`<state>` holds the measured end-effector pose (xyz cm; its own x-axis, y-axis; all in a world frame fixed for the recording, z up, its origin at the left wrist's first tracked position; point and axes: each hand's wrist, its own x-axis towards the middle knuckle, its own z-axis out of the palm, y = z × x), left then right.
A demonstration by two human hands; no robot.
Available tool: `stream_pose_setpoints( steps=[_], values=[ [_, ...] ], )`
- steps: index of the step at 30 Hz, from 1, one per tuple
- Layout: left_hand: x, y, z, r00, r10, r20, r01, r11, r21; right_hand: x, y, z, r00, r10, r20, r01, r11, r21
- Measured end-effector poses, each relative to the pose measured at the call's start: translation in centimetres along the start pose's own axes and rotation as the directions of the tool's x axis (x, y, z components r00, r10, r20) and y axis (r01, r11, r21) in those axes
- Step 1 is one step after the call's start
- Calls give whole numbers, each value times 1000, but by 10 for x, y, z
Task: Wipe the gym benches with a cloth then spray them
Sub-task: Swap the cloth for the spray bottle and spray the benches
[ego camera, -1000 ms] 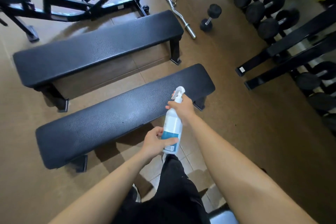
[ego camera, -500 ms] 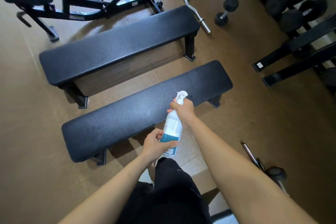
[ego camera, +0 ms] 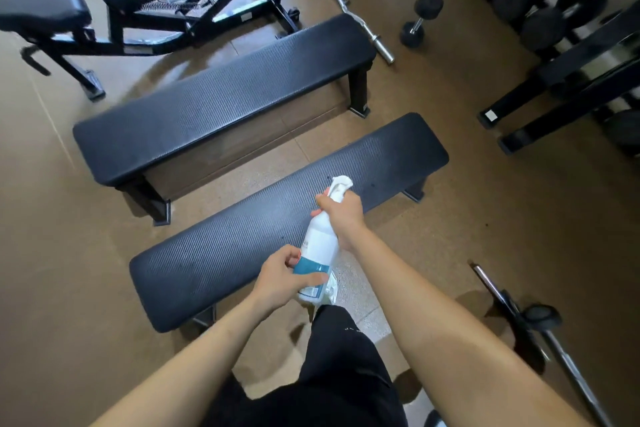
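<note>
While left hand point(ego camera: 280, 279) grips the spray bottle point(ego camera: 320, 243) low, right hand point(ego camera: 343, 215) grips its neck.

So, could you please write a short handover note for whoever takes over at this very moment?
Hands: the right hand grips the spray bottle at its trigger head; the left hand holds its lower body.
The bottle is over the near bench, nozzle pointing away from the person; the far bench lies beyond.
Done: no cloth plainly in view, so wiping seems finished, unconfirmed.
To do: spray both benches.
</note>
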<state>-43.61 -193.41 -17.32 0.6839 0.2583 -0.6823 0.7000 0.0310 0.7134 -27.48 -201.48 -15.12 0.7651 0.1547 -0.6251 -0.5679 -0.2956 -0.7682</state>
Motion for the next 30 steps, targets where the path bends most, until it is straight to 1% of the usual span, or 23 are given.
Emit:
stream_pose_setpoints(
  steps=[2,4,6,8,10,12,15,17,19,21,23,27,28,30],
  values=[
    [-1,-13,-19,999,38,36,-38,999,19,-16,2,16,1000,-19,6,19,998,63],
    [-10,-25,-34,994,73,79,-75,997,21,-36,4,31,999,-37,-34,40,994,105],
    [-21,-36,-50,984,109,140,-112,994,12,-60,9,45,986,-60,-155,73,994,78],
    [-33,-43,-68,967,138,216,-143,990,9,-84,15,55,954,-55,-293,72,996,45],
    [-44,-49,-85,945,168,281,-181,983,19,-105,22,62,931,-29,-365,48,998,42],
    [-57,-53,-98,930,175,324,-199,979,43,-123,28,68,934,-34,-356,60,996,63],
    [-80,-59,-106,923,165,348,-197,979,59,-144,29,78,950,-70,-303,91,994,56],
    [-88,-64,-110,924,161,347,-195,979,63,-152,31,83,941,-68,-330,86,995,40],
    [-88,-65,-116,923,165,347,-203,976,76,-156,34,86,910,-45,-412,70,996,46],
    [-83,-62,-124,916,160,367,-215,970,112,-157,38,86,882,-6,-471,59,993,98],
    [-76,-58,-129,911,146,386,-222,962,160,-155,41,84,879,8,-477,67,988,139],
    [-68,-42,-128,910,126,394,-228,948,223,-139,38,79,918,-44,-395,129,973,189],
    [-65,-39,-127,913,111,392,-214,949,230,-135,36,77,918,-41,-394,134,968,210],
    [-57,-31,-126,921,102,377,-204,949,242,-124,34,74,898,-1,-441,116,965,234]
  ],
)
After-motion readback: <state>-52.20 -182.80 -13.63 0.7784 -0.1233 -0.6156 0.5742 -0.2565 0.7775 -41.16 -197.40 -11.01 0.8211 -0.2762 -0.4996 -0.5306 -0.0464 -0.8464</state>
